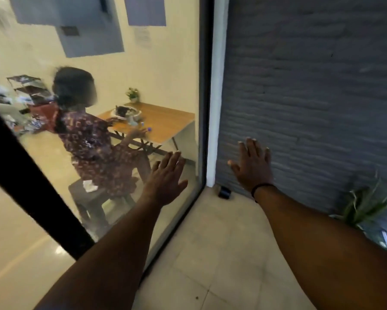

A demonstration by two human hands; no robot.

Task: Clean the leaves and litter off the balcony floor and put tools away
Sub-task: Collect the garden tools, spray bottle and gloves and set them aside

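Both my arms stretch forward over the pale tiled balcony floor (pixel 221 253). My left hand (pixel 165 177) is open with straight fingers, held in front of the glass pane (pixel 143 86). My right hand (pixel 253 164) is open too, fingers spread, in front of the grey textured wall (pixel 311 86); a black band circles its wrist. Neither hand holds anything. No broom or other tool is in view. A small dark speck (pixel 197 297) lies on the tiles near the bottom.
A small dark object (pixel 224 191) sits on the floor in the corner where glass and wall meet. A spiky green plant (pixel 364 204) stands at the right. Behind the glass a person (pixel 94 139) sits on a stool at a wooden table (pixel 163 121). A black door frame (pixel 31 186) slants across the left.
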